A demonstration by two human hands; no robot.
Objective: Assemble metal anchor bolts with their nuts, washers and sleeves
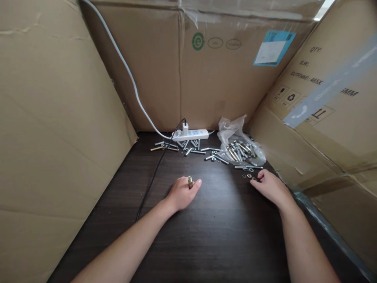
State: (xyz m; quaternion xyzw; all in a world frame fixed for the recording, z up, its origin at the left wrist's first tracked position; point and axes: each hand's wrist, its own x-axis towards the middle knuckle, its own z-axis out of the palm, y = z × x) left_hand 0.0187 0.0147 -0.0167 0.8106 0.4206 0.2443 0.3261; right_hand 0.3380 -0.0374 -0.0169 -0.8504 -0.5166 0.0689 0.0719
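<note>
My left hand (183,193) is closed in a fist over the middle of the dark table. A brass-coloured bolt (190,181) stands upright in it, its end showing above the fingers beside the thumb; the rest is hidden in the grip. Farther right, my right hand (271,188) is low over the table with thumb and curled forefinger apart. Close to its fingertips lie a nut (249,176) and a thin ring washer (244,176). Just beyond are a few more washers (251,170) and a long silver bolt (249,167).
A clear plastic bag (232,131) full of metal bolts lies at the back right. Loose bolts (198,152) and washers spread before a white power strip (191,135). A black cable (153,177) crosses the table at left. Cardboard walls (153,78) enclose three sides.
</note>
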